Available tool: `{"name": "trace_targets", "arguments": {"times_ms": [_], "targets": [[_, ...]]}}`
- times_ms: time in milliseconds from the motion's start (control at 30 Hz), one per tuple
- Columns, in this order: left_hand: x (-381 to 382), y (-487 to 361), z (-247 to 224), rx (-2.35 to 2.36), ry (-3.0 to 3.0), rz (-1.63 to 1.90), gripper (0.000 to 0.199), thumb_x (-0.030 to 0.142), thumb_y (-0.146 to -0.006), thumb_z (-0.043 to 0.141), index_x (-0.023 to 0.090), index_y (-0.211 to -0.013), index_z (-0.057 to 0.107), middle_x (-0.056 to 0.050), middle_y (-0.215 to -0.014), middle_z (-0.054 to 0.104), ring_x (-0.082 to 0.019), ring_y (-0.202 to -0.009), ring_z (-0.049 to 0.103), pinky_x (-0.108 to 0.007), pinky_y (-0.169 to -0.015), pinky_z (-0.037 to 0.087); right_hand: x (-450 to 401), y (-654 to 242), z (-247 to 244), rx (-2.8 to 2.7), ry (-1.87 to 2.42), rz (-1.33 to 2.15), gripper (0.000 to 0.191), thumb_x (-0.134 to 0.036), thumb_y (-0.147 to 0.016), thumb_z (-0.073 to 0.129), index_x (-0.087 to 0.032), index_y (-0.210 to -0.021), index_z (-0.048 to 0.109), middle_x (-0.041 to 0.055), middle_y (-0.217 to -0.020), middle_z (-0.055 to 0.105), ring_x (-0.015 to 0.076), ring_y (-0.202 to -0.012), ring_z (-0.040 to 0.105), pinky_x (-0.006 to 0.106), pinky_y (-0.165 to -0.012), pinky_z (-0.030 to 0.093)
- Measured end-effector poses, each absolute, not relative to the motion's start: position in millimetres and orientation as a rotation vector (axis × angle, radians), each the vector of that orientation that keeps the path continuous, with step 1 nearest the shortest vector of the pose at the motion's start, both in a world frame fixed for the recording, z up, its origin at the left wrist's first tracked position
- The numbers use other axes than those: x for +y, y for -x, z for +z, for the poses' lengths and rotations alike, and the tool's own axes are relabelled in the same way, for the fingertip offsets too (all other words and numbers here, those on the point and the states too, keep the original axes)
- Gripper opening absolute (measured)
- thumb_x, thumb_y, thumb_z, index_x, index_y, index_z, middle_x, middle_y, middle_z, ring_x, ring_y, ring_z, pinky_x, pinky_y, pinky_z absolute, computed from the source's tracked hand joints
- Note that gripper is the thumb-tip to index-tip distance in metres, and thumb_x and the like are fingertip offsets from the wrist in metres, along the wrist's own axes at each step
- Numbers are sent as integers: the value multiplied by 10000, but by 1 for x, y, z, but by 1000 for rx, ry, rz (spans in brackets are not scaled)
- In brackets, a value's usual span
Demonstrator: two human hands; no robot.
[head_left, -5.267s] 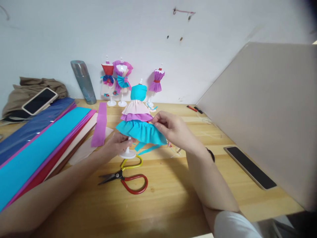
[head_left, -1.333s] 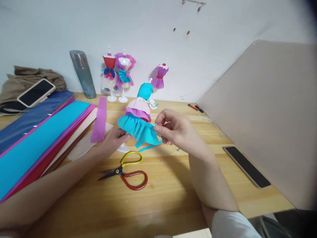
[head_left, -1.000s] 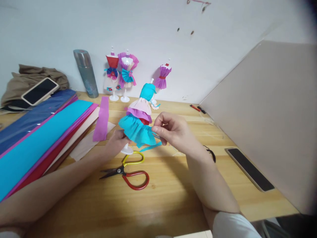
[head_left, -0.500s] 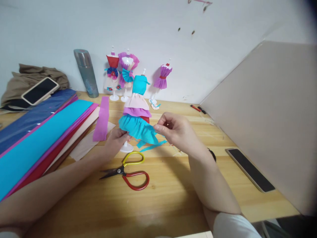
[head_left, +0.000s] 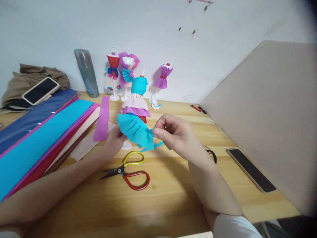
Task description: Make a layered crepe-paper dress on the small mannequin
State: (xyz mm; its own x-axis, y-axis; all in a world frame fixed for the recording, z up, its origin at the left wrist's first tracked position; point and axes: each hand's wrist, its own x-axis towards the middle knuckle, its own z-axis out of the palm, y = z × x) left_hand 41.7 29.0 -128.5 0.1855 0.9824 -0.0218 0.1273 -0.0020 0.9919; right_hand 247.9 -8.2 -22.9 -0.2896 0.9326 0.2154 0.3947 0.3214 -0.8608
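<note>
A small dress form (head_left: 139, 86) with a blue top and layered pink, purple and red skirts stands at mid-table. In front of its lower part spreads a gathered blue crepe piece (head_left: 136, 130). My right hand (head_left: 169, 130) pinches the right end of this piece between thumb and forefinger. At the left, my left hand (head_left: 116, 140) is closed beside the piece's lower left edge and the form's white base (head_left: 126, 145); its fingertips are hidden behind the crepe. Scissors (head_left: 121, 170) with yellow and red handles lie open on the wooden table (head_left: 158, 205), nearer me.
Three dressed forms, one in purple (head_left: 162, 76), stand by the wall. Colored paper sheets (head_left: 49, 129), a purple strip (head_left: 102, 119), a phone (head_left: 41, 91) and a bottle (head_left: 86, 73) are on the left. Another dark-faced device (head_left: 251, 170) and a black cord (head_left: 211, 153) lie right.
The gathered blue piece has shifted slightly left and fanned out flatter. My right hand has moved a little left with its end, and the form has tilted slightly.
</note>
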Motion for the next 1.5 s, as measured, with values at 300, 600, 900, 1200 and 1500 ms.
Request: {"name": "trace_targets", "arguments": {"times_ms": [300,600,900,1200,1500], "targets": [[34,-38,-136,1269,-1587,1010,319,470,-790,578,171,-788,691,-62,-843,738,-256,-859,647,-352,-754,502,-4,-258,-25,-1896,1252,654,361,-501,-891,658,-220,-696,541,-14,-597,519,137,-570,478,275,-516,356],[31,-36,-134,1398,-1652,1023,295,445,-819,543,172,-779,650,-46,-766,686,-228,-770,616,-322,-674,439,-6,-259,-25,-1916,1269,582,301,-406,-896,663,-223,-689,545,-16,-571,526,135,-537,486,278,-502,349],[31,-38,-130,1287,-1673,1011,308,455,-745,510,220,-570,415,17,-587,394,-151,-628,400,-274,-541,263,1,-265,-23,-1891,1285,506,321,-423,-883,667,-216,-666,552,-10,-561,530,130,-527,461,277,-500,337],[35,-34,-137,1131,-1627,950,236,391,-735,554,189,-616,525,35,-600,446,-123,-596,402,-262,-566,319,1,-271,-17,-1880,1308,435,319,-413,-864,668,-216,-643,549,-30,-522,470,112,-493,405,264,-474,302],[36,-36,-144,1024,-1496,893,296,465,-707,661,198,-615,573,9,-567,537,-143,-566,462,-264,-538,334,2,-269,-19,-1906,1285,494,325,-420,-872,660,-210,-648,555,-43,-520,459,103,-485,395,264,-484,322]]}}
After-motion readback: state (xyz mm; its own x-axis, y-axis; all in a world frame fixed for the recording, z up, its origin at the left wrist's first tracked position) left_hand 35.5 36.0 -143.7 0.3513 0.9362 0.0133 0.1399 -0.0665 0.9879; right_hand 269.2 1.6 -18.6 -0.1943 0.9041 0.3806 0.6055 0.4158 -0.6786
